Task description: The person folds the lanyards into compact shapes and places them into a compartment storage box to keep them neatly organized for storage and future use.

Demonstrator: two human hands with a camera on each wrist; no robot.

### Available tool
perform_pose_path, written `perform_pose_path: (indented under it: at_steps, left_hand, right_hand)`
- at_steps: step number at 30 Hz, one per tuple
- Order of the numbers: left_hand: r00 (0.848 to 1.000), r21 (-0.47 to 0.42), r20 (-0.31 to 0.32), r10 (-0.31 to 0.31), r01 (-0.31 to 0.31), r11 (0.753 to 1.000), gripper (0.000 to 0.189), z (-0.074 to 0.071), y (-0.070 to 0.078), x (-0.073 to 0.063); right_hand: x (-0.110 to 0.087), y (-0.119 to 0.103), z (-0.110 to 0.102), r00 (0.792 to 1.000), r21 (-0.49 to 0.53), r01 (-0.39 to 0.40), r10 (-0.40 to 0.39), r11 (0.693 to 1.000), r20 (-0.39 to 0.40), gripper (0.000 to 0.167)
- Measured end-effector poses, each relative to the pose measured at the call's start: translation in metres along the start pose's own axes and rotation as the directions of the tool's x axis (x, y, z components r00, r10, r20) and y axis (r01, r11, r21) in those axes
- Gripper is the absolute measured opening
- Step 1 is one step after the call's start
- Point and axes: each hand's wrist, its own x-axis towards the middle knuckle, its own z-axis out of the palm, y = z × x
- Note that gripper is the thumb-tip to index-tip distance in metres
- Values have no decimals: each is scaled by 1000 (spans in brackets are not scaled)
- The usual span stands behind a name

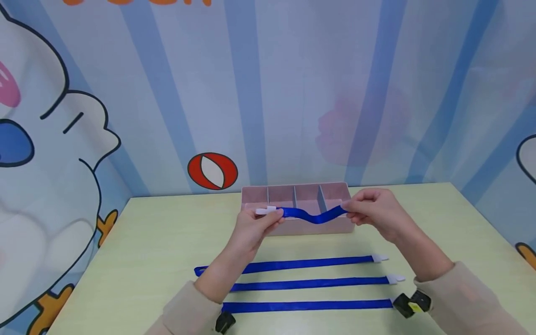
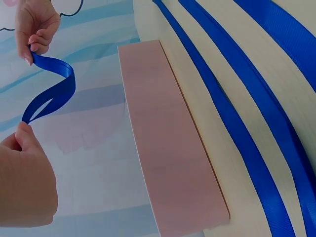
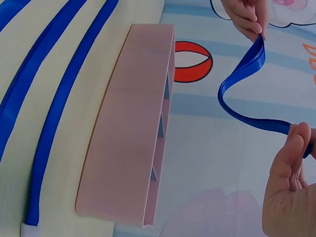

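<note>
A blue lanyard (image 1: 316,217) with a white plastic clip (image 1: 266,211) is stretched loosely between both hands, sagging in the middle. My left hand (image 1: 252,229) pinches it beside the clip, thumb on top. The far end is pinched between the thumb and fingers of my right hand (image 1: 377,209). Seen from the left wrist, the held lanyard (image 2: 66,89) curves in a bend and looks doubled over. Both hands are raised in front of a pink divided box (image 1: 311,227), overlapping it in the head view.
Three more blue lanyards lie side by side across the pale table (image 1: 146,242): a far one (image 1: 310,264), a middle one (image 1: 310,283) and a near one (image 1: 310,305). White clips show at their right ends. Behind the box hangs a striped cartoon backdrop (image 1: 289,93).
</note>
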Motion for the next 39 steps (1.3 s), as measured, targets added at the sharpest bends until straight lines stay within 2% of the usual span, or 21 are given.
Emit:
perform_pose_path:
  at_steps: [3,8,26,39]
  left_hand:
    - [1000,-1,18,9,-9,1000,25,3,-1,-2]
    - [999,-8,33,-3,4,1000,27,10,-1,-4]
    - [994,-32,108,7,-3,999,28,30,-8,-15]
    - [989,22,130,67,-70,997,26,35,-15,-20]
  right_hand:
    - [-1,-2,3,1000,52,-3,1,999,31,11]
    - [-2,-5,8,998,75,1,-5,997,62,12]
    - [-5,-6,37,994,57,-10,4,998,109,10]
    - [-6,0,54,994,29,-49,46,998,95,29]
